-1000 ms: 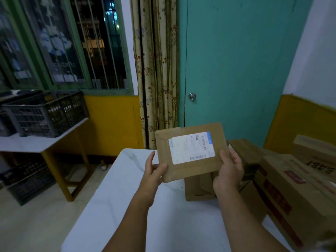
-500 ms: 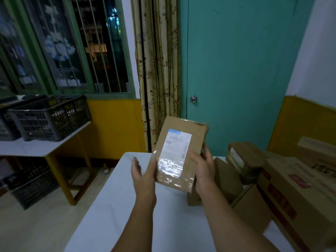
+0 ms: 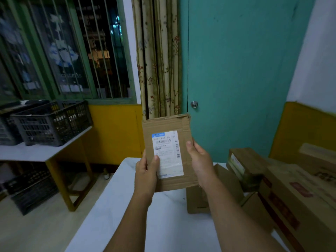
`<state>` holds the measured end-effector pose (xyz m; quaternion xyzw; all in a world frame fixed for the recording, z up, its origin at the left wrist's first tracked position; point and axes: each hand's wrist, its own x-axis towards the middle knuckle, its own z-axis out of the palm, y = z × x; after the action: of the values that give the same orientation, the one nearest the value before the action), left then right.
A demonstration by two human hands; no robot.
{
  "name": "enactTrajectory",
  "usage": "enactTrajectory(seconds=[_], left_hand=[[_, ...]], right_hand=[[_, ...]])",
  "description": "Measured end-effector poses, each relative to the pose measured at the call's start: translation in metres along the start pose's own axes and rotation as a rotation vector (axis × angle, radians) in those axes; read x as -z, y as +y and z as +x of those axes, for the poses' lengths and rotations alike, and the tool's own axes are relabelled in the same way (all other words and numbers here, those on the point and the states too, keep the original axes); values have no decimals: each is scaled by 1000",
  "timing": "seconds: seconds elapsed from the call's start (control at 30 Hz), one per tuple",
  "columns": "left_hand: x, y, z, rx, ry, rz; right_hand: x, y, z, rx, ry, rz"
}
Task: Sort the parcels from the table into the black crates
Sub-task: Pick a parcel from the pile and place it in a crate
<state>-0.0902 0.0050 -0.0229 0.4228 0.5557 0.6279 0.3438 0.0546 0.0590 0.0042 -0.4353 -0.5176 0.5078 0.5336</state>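
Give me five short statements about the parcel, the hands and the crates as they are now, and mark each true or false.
1. Both hands hold the flat brown parcel up off the white table. True: the left hand and right hand grip its side edges.
2. The parcel's white label faces away from the camera. False: it faces the camera, barcode visible.
3. A black crate stands on the side table under the window. True.
4. The parcel already lies in a crate. False: it is in the hands.
5. More cardboard boxes remain on the white table. True.
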Motion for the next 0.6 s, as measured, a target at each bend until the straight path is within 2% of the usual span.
enactTrajectory(seconds=[0.4,0.6], left_hand=[[-2,2,-2,19,-22,-10],[5,13,-8,47,-20,27]], right_hand=[[6,10,1,-58,-2,-45],[-5,13,-1,-80,-53,-66]])
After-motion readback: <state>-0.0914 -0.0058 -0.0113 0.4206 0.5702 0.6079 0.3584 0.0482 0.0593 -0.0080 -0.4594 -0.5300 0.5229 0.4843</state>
